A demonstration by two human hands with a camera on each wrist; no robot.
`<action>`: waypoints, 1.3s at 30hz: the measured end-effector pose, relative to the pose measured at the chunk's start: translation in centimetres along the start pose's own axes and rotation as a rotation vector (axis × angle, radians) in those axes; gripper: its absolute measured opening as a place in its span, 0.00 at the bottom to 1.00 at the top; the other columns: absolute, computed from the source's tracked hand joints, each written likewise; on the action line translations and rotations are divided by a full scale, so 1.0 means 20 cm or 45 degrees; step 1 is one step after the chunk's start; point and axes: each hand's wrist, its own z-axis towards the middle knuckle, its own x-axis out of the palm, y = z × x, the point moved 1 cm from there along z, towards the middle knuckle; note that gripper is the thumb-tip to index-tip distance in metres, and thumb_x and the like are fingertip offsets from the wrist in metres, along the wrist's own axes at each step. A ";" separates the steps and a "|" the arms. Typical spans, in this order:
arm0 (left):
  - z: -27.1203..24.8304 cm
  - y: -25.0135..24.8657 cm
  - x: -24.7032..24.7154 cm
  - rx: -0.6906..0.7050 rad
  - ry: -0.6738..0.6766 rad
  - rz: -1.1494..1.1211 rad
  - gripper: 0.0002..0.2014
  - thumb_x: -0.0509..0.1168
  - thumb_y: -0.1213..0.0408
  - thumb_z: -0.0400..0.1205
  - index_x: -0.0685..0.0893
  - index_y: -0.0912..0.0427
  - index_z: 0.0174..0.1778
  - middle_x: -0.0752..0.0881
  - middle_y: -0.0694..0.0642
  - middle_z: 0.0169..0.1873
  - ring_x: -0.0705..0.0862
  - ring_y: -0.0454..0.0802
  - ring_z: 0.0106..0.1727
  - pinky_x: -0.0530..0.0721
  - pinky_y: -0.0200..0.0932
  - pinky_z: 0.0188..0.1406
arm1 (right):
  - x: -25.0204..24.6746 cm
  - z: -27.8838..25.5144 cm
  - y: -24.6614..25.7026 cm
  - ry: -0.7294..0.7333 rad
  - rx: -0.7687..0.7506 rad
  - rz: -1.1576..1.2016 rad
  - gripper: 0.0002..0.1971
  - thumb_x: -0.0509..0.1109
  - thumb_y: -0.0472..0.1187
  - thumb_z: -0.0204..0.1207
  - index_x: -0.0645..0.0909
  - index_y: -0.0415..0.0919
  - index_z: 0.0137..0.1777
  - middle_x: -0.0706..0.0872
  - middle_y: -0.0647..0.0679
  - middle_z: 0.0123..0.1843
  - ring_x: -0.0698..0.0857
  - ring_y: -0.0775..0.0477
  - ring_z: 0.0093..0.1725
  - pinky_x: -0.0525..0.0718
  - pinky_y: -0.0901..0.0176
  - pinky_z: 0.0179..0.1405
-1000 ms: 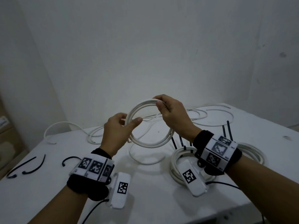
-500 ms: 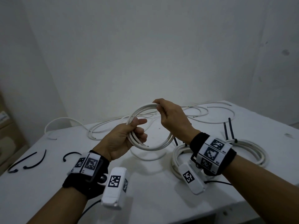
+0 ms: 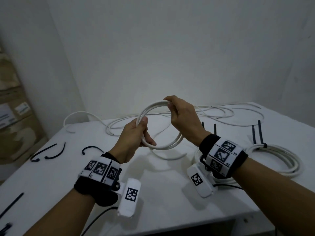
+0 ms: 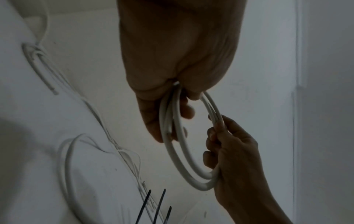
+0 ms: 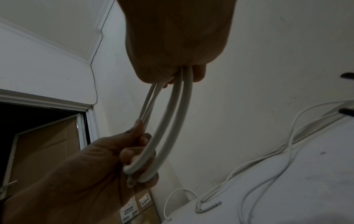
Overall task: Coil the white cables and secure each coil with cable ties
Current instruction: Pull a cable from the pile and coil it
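— Where is the round coil of white cable point(image 3: 162, 143) being held?
— Above the white table point(image 3: 162, 193): its left side is being gripped by the left hand point(image 3: 134, 138), its top by the right hand point(image 3: 183, 114).
— And the grip?
— Fingers are being kept curled round the strands on both sides.

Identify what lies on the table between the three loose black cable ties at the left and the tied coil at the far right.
Head view: another coil, mostly hidden by the right wrist.

A plain storeroom or back room: bare white walls, a white table point(image 3: 153, 193) strewn with loose cables point(image 3: 221, 114), and stacked cardboard boxes point(image 3: 15, 130) with labels beside a doorway point(image 5: 38, 115).
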 end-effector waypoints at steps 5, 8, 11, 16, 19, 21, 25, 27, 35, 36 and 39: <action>-0.04 0.02 -0.12 -0.001 -0.062 -0.074 0.14 0.63 0.55 0.84 0.76 0.63 0.42 0.76 0.54 0.19 0.79 0.53 0.22 0.80 0.43 0.21 | 0.11 0.00 0.05 0.094 0.149 0.150 0.12 0.57 0.39 0.86 0.79 0.36 0.60 0.78 0.54 0.36 0.74 0.54 0.35 0.67 0.66 0.37; -0.08 0.02 -0.24 -0.078 -0.027 -0.130 0.09 0.64 0.62 0.84 0.81 0.66 0.48 0.82 0.58 0.28 0.82 0.53 0.28 0.84 0.44 0.27 | 0.20 -0.03 0.11 0.153 0.147 0.233 0.11 0.57 0.40 0.85 0.80 0.38 0.58 0.74 0.61 0.32 0.74 0.60 0.32 0.68 0.69 0.34; -0.12 0.03 -0.33 -0.078 -0.126 -0.251 0.06 0.61 0.64 0.86 0.79 0.64 0.48 0.75 0.55 0.27 0.77 0.48 0.25 0.77 0.39 0.22 | 0.29 -0.05 0.19 0.202 0.130 0.307 0.11 0.57 0.40 0.85 0.80 0.39 0.57 0.74 0.59 0.30 0.74 0.60 0.31 0.69 0.72 0.32; -0.20 0.07 -0.44 -0.032 -0.242 -0.057 0.06 0.62 0.63 0.86 0.78 0.62 0.54 0.81 0.57 0.42 0.84 0.52 0.44 0.87 0.52 0.44 | 0.39 0.01 0.29 0.075 0.109 0.352 0.09 0.59 0.40 0.85 0.80 0.38 0.53 0.75 0.58 0.30 0.75 0.64 0.30 0.69 0.73 0.31; -0.26 0.09 -0.55 -0.124 -0.118 -0.351 0.12 0.54 0.68 0.85 0.81 0.69 0.53 0.85 0.62 0.41 0.87 0.57 0.44 0.87 0.53 0.46 | 0.41 0.07 0.30 -0.005 0.177 0.375 0.09 0.59 0.39 0.85 0.81 0.40 0.51 0.76 0.57 0.30 0.74 0.61 0.29 0.68 0.70 0.30; -0.30 0.10 -0.60 -0.100 -0.019 -0.480 0.15 0.50 0.73 0.83 0.83 0.69 0.53 0.88 0.62 0.41 0.88 0.57 0.45 0.89 0.50 0.46 | 0.42 0.09 0.30 -0.014 0.241 0.398 0.09 0.59 0.38 0.84 0.81 0.41 0.51 0.76 0.57 0.30 0.73 0.59 0.30 0.70 0.63 0.32; -0.31 0.12 -0.63 0.018 -0.037 -0.409 0.09 0.62 0.70 0.77 0.86 0.63 0.50 0.90 0.58 0.40 0.89 0.52 0.43 0.89 0.47 0.48 | 0.47 0.08 0.33 0.022 0.300 0.433 0.09 0.58 0.38 0.84 0.81 0.42 0.50 0.77 0.56 0.32 0.74 0.58 0.31 0.71 0.64 0.32; -0.31 0.13 -0.63 0.022 -0.038 -0.422 0.08 0.65 0.67 0.73 0.89 0.59 0.42 0.90 0.58 0.38 0.89 0.52 0.41 0.90 0.49 0.47 | 0.49 0.06 0.34 0.037 0.292 0.444 0.09 0.58 0.38 0.84 0.80 0.42 0.50 0.77 0.56 0.32 0.73 0.58 0.31 0.71 0.66 0.30; -0.30 0.19 -0.60 -0.058 -0.182 -0.136 0.09 0.61 0.83 0.78 0.79 0.65 0.40 0.86 0.57 0.30 0.83 0.56 0.30 0.88 0.51 0.36 | 0.51 -0.01 0.36 0.117 0.129 0.344 0.10 0.57 0.39 0.85 0.79 0.38 0.54 0.75 0.58 0.30 0.73 0.58 0.30 0.68 0.66 0.30; -0.30 0.20 -0.59 -0.054 -0.214 -0.105 0.11 0.60 0.85 0.78 0.78 0.65 0.40 0.86 0.57 0.29 0.81 0.56 0.28 0.87 0.49 0.32 | 0.51 -0.02 0.37 0.121 0.128 0.358 0.10 0.57 0.39 0.85 0.80 0.38 0.54 0.75 0.58 0.30 0.73 0.58 0.30 0.68 0.68 0.30; -0.30 0.22 -0.59 -0.045 -0.250 -0.133 0.10 0.60 0.85 0.78 0.78 0.66 0.40 0.85 0.57 0.29 0.79 0.53 0.26 0.83 0.45 0.27 | 0.51 -0.02 0.37 0.115 0.170 0.427 0.09 0.58 0.38 0.85 0.80 0.39 0.53 0.75 0.58 0.30 0.74 0.61 0.29 0.68 0.73 0.29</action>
